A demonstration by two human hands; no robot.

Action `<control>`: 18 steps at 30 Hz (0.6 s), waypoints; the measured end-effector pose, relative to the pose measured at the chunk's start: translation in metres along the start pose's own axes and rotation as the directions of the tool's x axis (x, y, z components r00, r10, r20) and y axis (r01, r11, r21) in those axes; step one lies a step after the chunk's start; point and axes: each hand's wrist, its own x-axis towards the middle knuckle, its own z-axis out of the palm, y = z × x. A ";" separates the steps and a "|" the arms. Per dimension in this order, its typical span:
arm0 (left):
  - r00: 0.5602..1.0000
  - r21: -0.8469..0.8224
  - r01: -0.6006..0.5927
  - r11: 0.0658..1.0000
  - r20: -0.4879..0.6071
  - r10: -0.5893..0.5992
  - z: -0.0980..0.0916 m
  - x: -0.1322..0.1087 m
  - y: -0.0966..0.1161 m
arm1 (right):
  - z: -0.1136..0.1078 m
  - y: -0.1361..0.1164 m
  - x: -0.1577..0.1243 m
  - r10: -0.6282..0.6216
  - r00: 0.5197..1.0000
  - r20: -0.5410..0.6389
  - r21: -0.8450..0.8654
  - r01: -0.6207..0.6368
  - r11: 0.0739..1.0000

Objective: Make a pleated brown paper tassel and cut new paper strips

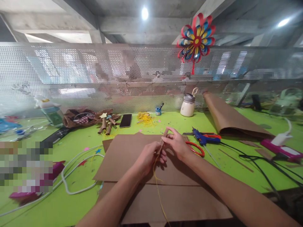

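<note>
My left hand and my right hand meet above stacked sheets of brown paper. Between their fingers is a narrow strip of brown paper, which looks folded or rolled. My left fingers are curled round its lower end, while my right thumb and fingertips pinch the upper part. From the left hand a thin yellow string hangs down toward the front edge. Part of the strip is hidden by the fingers. Just right of my right hand lie red-handled scissors, partly covered by the wrist.
A blue glue gun with a black cord lies on the right, near a large folded brown paper. Behind are a white bottle, a phone, tangled yellow string and small paper rolls. A white cable loops left.
</note>
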 end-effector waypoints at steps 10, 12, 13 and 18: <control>0.998 -0.081 -0.019 0.997 -0.063 0.014 -0.003 0.001 -0.002 | -0.019 -0.017 0.016 0.002 0.995 -0.099 0.048 0.003 0.999; 0.993 -0.071 -0.080 0.994 -0.094 0.073 -0.004 0.001 -0.003 | -0.024 -0.022 0.018 0.045 0.998 -0.052 0.047 -0.043 0.998; 0.988 -0.063 -0.113 0.992 -0.115 0.105 -0.004 0.002 -0.004 | -0.026 -0.024 0.019 0.069 0.997 -0.027 0.035 -0.068 0.997; 0.931 0.013 -0.228 0.974 -0.289 0.222 -0.011 0.005 -0.005 | -0.026 -0.035 0.015 0.144 0.976 0.161 -0.064 -0.135 0.989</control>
